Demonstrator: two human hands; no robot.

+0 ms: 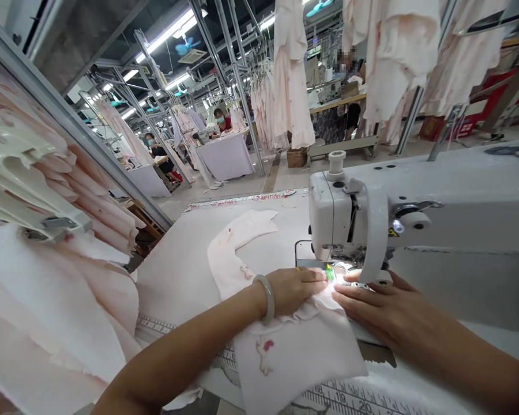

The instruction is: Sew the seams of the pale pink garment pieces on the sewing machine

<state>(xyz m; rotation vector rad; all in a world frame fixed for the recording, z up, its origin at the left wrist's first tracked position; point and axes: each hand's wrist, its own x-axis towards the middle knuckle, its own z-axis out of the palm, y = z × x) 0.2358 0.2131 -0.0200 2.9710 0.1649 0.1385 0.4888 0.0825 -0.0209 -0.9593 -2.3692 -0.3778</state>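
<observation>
On the table (173,282), beside the sewing machine (341,207), I logged from afar: pale-pink fabric (303,351), long axis running away from the near edge, far tip curving right; left hand (288,289), fingers straight, close together, flat upon it; right hand (384,314), fingers extended, narrowly spaced, touching its edge.
</observation>
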